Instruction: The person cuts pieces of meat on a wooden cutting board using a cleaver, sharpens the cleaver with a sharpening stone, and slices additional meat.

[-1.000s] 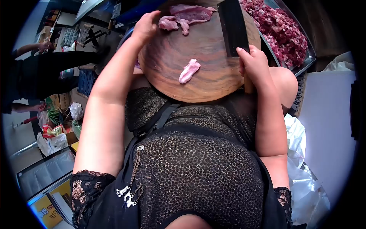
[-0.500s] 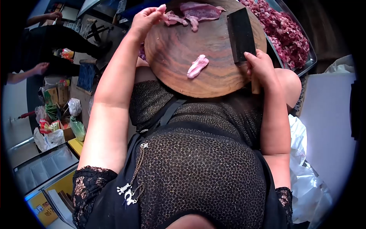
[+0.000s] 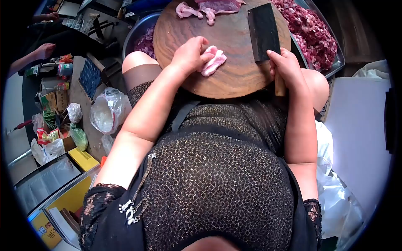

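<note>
A round wooden chopping board point(image 3: 234, 81) lies over my lap. My left hand point(image 3: 191, 55) is at its left part, fingers closed at a small pink meat piece point(image 3: 214, 63); a second bit of meat seems pinched at the fingertips, on top of it. In my right hand point(image 3: 285, 69) is the wooden handle of a black cleaver point(image 3: 264, 33), its broad blade resting over the board's right side. Toward the far edge lie a larger flat meat piece point(image 3: 220, 6) and a smaller strip point(image 3: 188, 10).
Chopped meat point(image 3: 310, 33) fills a metal tray at the upper right. A metal bowl point(image 3: 130, 42) with more meat stands left of the board. Further left are a plastic-lined bucket point(image 3: 102, 115), bags and boxes. Another person's hand point(image 3: 45, 51) shows at far left.
My left hand has come from the board's far left edge down to the meat piece near the middle, bringing a small bit of meat. My right hand still holds the cleaver.
</note>
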`<action>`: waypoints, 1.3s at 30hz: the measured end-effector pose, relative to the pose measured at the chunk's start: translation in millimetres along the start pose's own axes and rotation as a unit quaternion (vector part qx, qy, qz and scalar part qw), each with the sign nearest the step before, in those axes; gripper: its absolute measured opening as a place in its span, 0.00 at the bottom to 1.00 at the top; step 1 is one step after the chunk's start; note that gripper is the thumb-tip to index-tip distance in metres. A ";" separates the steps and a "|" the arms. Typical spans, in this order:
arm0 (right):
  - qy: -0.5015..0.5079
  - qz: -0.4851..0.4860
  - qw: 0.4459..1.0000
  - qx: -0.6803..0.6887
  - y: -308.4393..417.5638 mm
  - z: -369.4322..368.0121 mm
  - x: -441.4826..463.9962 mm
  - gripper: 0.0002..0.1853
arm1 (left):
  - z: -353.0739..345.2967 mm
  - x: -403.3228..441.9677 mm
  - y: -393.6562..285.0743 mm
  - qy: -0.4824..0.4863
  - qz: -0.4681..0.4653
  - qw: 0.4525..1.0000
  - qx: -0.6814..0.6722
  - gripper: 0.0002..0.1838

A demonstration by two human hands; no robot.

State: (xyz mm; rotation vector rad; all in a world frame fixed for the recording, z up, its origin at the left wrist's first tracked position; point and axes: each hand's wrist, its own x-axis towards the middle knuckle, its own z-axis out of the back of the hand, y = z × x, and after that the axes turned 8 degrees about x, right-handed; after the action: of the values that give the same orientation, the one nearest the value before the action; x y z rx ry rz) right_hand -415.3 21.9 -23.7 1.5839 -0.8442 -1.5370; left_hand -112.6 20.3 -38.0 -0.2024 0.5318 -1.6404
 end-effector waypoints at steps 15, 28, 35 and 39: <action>0.015 0.010 1.000 0.004 0.4 0.5 2.5 0.10 | 12.2 84.1 7.9 -0.107 0.001 0.994 0.008 0.33; 0.021 0.010 1.000 -0.001 4.0 -0.5 3.3 0.11 | 29.6 36.9 44.5 0.130 0.034 0.971 -0.197 0.19; 0.018 -0.002 1.000 -0.016 4.2 0.1 5.5 0.10 | 40.7 -11.3 24.7 0.039 0.040 0.996 0.062 0.27; 0.016 -0.005 1.000 -0.004 5.8 -1.9 1.4 0.10 | 17.0 31.2 28.5 -0.046 0.023 0.994 0.093 0.24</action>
State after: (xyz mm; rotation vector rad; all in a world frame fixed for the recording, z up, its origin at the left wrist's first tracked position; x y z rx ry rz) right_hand -413.0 18.0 -19.4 1.6048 -0.8143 -1.5162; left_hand -84.5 -15.5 -41.5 -0.1265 0.3104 -1.6163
